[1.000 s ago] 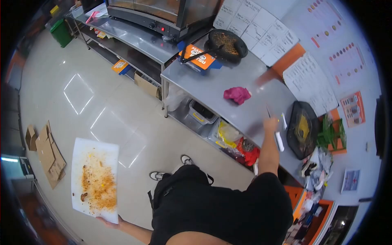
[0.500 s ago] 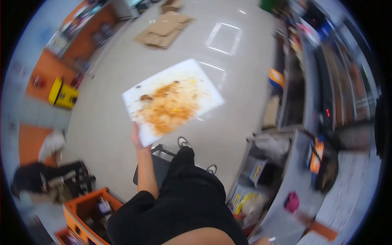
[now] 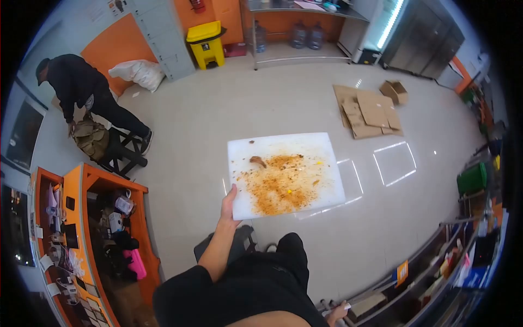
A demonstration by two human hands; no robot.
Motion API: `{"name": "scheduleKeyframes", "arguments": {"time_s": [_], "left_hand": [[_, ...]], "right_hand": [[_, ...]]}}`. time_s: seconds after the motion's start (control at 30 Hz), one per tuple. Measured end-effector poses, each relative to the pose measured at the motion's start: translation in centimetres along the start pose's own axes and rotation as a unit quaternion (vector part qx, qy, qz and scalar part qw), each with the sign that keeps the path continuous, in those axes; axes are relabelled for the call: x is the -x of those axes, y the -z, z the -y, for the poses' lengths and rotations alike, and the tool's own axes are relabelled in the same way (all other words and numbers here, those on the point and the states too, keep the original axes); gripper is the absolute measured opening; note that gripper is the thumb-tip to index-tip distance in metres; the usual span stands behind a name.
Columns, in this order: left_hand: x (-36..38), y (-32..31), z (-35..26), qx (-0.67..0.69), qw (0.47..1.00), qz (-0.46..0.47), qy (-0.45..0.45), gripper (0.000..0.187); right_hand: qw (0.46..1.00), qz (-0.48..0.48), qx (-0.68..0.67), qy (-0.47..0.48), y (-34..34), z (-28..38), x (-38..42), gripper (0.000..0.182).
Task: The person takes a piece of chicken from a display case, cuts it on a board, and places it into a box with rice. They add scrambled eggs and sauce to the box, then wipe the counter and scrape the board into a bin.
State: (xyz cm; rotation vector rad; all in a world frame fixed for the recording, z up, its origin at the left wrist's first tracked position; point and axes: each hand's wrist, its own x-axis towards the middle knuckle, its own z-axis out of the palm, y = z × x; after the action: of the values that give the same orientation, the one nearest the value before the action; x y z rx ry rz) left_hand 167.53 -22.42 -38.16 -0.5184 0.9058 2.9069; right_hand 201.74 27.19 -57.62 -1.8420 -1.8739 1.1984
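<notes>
My left hand (image 3: 229, 204) is closed on the near left corner of a white cutting board (image 3: 239, 147), its thumb on top. The board is held out in front of me over the floor, roughly level. Orange-brown crumbs (image 3: 278, 185), small yellow bits and a larger brown scrap (image 3: 257, 161) lie spread across it. At the bottom edge my right hand (image 3: 336, 314) hangs low beside the shelving, its fingers curled around something small and white that I cannot make out.
A yellow pedal bin (image 3: 206, 46) stands against the far wall. Flattened cardboard (image 3: 370, 111) lies on the floor to the right. A person (image 3: 81, 87) bends over a backpack (image 3: 91, 139) at left. An orange cabinet (image 3: 147, 218) and a dark stool (image 3: 218, 245) are close by.
My view has swung left, bringing the yellow bin ahead and the person fully into sight. The board remains in my left hand, now more level, with crumbs still on it.
</notes>
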Motion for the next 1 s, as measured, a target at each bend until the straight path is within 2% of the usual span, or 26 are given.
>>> {"name": "scheduleKeyframes", "arguments": {"time_s": [0.03, 0.1, 0.17, 0.2, 0.23, 0.3, 0.37, 0.4, 0.43, 0.47, 0.5, 0.57, 0.63, 0.67, 0.7, 0.73, 0.8, 0.83, 0.9, 0.93, 1.0], "left_hand": [[-0.8, -0.1, 0.3, 0.013, 1.0, 0.006, -0.026, 0.055], [-1.9, 0.4, 1.6, 0.019, 0.998, 0.023, -0.054, 0.055], [-2.0, 1.0, 2.3, 0.027, 0.995, 0.006, -0.101, 0.054], [-2.2, 0.7, 2.4, 0.016, 0.995, 0.016, -0.096, 0.054], [-3.7, -0.2, 2.7, 0.019, 0.992, 0.026, -0.12, 0.054], [-3.4, -1.5, 5.0, 0.029, 0.989, 0.035, -0.139, 0.054], [-2.6, -2.9, 4.9, 0.014, 0.986, 0.051, -0.159, 0.056], [-1.4, -2.1, 5.1, 0.005, 0.987, 0.044, -0.155, 0.056], [-0.8, -0.8, 6.0, 0.0, 0.986, 0.003, -0.166, 0.057], [-1.2, -0.3, 7.3, 0.007, 0.981, -0.025, -0.194, 0.058], [-1.2, 0.0, 8.0, 0.014, 0.98, -0.015, -0.197, 0.058], [-1.2, 1.5, 9.9, 0.039, 0.972, 0.045, -0.229, 0.059], [-1.6, 2.0, 11.5, 0.058, 0.967, 0.051, -0.243, 0.059], [-1.4, 2.5, 12.2, 0.067, 0.964, 0.045, -0.253, 0.059], [0.3, 4.1, 15.0, 0.083, 0.96, 0.023, -0.267, 0.059], [2.6, 5.5, 16.3, 0.062, 0.955, -0.014, -0.29, 0.059], [1.9, 4.8, 17.2, 0.051, 0.947, -0.018, -0.317, 0.059], [2.2, 4.4, 17.7, 0.06, 0.949, -0.004, -0.311, 0.059], [3.3, 4.5, 18.6, 0.058, 0.953, 0.001, -0.298, 0.059], [1.8, 4.4, 18.6, 0.063, 0.95, 0.014, -0.307, 0.059], [1.8, 5.2, 19.7, 0.06, 0.949, 0.025, -0.308, 0.059]], "right_hand": [[0.989, -0.117, -0.009, 0.094, -2.7, -0.1, -0.2, 0.04], [0.99, -0.052, -0.074, -0.112, -6.1, -0.6, -4.0, 0.041], [0.983, -0.025, -0.068, -0.169, -7.1, 0.4, -4.0, 0.041], [0.981, -0.009, -0.12, -0.155, -7.2, 3.1, -2.9, 0.035], [0.977, -0.008, -0.148, -0.156, -10.9, 3.5, -5.1, 0.035], [0.986, -0.01, -0.128, -0.108, -14.0, 3.8, -11.2, 0.03], [0.969, 0.116, -0.211, -0.063, -16.6, 4.9, -14.6, 0.03], [0.961, 0.137, -0.226, -0.08, -18.8, 5.2, -16.9, 0.032], [0.985, 0.129, -0.095, -0.063, -18.9, 9.2, -17.0, 0.03], [0.983, 0.16, -0.088, -0.004, -20.5, 14.2, -17.7, 0.03], [0.977, 0.191, -0.091, 0.037, -22.0, 17.6, -17.9, 0.029], [0.958, 0.24, -0.13, 0.09, -26.7, 22.5, -19.7, 0.034], [0.943, 0.247, -0.057, 0.214, -28.5, 28.4, -18.3, 0.039], [0.937, 0.202, -0.073, 0.275, -31.3, 29.8, -19.2, 0.037], [0.918, 0.172, -0.07, 0.351, -34.1, 30.5, -20.6, 0.035], [0.919, 0.184, -0.048, 0.345, -33.7, 27.2, -20.4, 0.035], [0.891, 0.191, -0.12, 0.394, -34.6, 27.4, -19.7, 0.034], [0.906, 0.273, -0.086, 0.312, -32.8, 27.6, -18.4, 0.029], [0.871, 0.461, -0.056, 0.16, -33.3, 25.0, -19.4, 0.028], [0.869, 0.463, -0.064, 0.161, -34.6, 24.8, -19.9, 0.028], [0.887, 0.292, 0.119, 0.337, -35.5, 21.4, -22.0, 0.032]]}}
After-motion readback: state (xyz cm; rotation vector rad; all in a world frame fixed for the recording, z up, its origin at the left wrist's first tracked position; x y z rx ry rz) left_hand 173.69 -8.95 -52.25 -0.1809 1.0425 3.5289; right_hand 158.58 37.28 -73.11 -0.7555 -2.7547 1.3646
